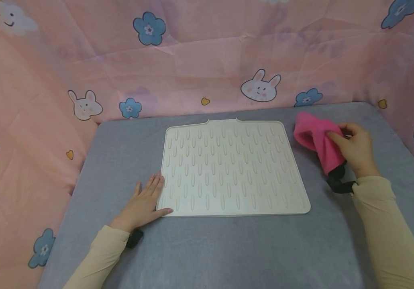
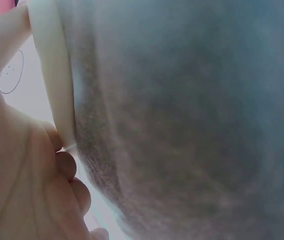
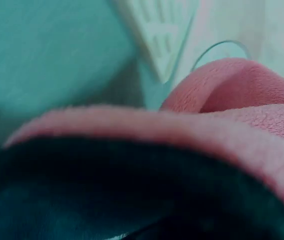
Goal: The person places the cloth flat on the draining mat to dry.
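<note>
A pale cream mat (image 1: 228, 168) with rows of raised oval ridges lies on the grey tabletop. My left hand (image 1: 139, 206) rests at its near left corner, fingers extended along the side edge and thumb over the front corner. In the left wrist view the mat's edge (image 2: 54, 65) runs beside the palm and fingertips. Off the mat's right side, my right hand (image 1: 360, 150) pinches a bright pink cloth (image 1: 309, 132) between thumb and fingers. The cloth hangs in loose folds and fills much of the right wrist view, partly hiding the mat's corner there.
Grey fabric covers the table (image 1: 228, 249). Behind it and at both sides hangs a pink curtain (image 1: 199, 52) printed with rabbits, flowers and clouds. A black wrist strap (image 1: 340, 186) sits at my right wrist, close to the cloth.
</note>
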Available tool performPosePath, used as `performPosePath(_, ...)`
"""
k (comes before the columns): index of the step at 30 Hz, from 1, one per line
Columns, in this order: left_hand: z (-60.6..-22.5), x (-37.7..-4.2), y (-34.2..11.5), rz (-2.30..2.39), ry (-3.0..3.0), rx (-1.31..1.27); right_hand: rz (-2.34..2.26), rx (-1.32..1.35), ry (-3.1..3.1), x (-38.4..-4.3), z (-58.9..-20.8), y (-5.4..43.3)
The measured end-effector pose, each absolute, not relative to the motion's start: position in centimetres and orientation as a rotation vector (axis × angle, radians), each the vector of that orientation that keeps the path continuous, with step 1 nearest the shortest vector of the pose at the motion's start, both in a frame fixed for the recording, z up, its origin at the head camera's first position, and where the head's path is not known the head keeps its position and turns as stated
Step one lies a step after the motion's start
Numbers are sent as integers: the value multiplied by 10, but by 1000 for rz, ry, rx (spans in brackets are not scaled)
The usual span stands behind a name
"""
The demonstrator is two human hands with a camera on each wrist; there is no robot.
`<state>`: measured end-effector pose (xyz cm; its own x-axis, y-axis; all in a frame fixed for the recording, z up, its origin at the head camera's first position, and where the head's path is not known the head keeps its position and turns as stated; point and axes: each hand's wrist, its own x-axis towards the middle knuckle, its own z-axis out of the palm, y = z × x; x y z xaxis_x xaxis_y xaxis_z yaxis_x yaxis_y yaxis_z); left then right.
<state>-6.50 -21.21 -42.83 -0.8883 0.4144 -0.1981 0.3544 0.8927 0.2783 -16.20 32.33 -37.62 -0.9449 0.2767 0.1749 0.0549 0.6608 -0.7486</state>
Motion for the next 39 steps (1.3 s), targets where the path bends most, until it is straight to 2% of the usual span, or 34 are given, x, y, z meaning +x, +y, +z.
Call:
performPosePath(8,-428,-65,-213,336,2804,574,1294,-214,-2533,-158,-361,301)
performPosePath(39,-427,-65,-214,316,2813,589,1502,36,-2369,-150,-341,258)
